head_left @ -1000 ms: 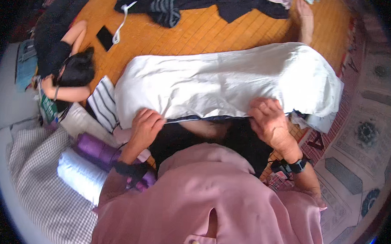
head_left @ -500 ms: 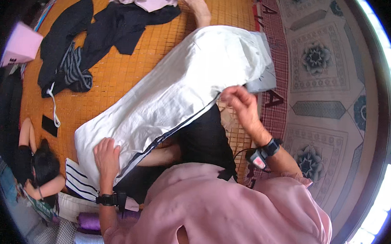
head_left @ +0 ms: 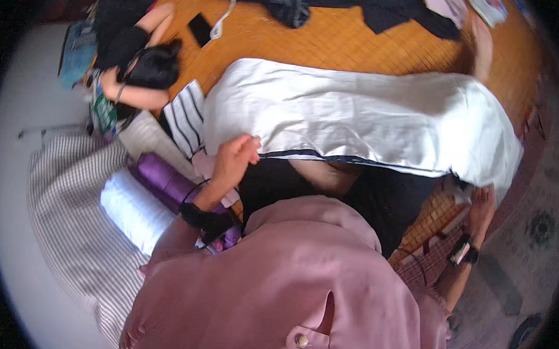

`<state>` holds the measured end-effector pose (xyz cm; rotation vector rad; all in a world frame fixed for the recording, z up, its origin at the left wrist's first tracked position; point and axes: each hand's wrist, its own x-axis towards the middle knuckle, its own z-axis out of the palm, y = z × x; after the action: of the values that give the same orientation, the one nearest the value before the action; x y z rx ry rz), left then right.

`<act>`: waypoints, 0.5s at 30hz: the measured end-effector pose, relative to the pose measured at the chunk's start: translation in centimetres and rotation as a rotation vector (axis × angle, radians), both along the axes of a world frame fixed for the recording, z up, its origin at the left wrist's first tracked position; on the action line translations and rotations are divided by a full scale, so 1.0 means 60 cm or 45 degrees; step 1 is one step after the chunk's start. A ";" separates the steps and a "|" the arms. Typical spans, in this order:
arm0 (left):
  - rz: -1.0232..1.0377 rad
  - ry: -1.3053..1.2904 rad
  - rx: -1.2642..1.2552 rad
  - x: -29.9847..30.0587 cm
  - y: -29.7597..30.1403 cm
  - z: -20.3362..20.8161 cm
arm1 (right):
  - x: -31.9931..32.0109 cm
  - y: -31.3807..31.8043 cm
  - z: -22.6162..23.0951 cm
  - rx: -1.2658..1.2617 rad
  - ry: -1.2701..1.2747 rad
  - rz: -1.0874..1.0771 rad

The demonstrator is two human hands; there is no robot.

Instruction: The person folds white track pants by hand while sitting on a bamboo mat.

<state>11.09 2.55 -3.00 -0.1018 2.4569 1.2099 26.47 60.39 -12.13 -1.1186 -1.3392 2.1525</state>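
Observation:
A long white cloth [head_left: 359,109] with a navy strip along its near edge lies stretched over my legs, wrinkled in the middle. My left hand [head_left: 233,162] is at the near left part of that edge, its fingers bent together; whether they pinch the cloth is hard to see. At the right end, the fingers of my right hand [head_left: 482,207] are closed at the cloth's near corner, slightly blurred. A white piece with dark stripes [head_left: 184,119] pokes out beside the cloth's left end.
Another person [head_left: 149,66] lies at the upper left. Near them are a black phone [head_left: 199,29] and a white cord [head_left: 226,17]. Dark clothes [head_left: 383,12] lie across the woven mat [head_left: 343,42]. Purple [head_left: 165,178] and pale blue rolled cloths [head_left: 135,208] sit at my left.
The view has turned, swinging the cloth to nearly level. My left hand has lifted off the cloth's top to its near edge. My right hand has moved along to the right-end corner.

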 end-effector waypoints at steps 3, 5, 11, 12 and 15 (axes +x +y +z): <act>0.282 0.111 -0.010 -0.022 -0.066 0.005 | -0.021 0.009 -0.009 -0.068 -0.042 0.044; 0.385 0.292 -0.101 -0.047 -0.148 -0.043 | -0.060 -0.032 0.021 -0.181 0.010 0.100; 0.358 0.047 -0.004 -0.078 -0.250 -0.131 | -0.066 -0.013 0.015 -0.136 -0.086 0.155; 0.362 0.042 0.010 -0.075 -0.246 -0.130 | -0.065 -0.010 0.016 -0.153 -0.099 0.128; 0.762 -0.346 0.580 -0.081 -0.215 -0.121 | -0.047 0.024 -0.008 -0.244 0.021 0.076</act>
<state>6.25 -10.33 -10.25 -0.8539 1.9091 1.8255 23.67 61.85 -12.63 -1.1410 -1.1931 2.3692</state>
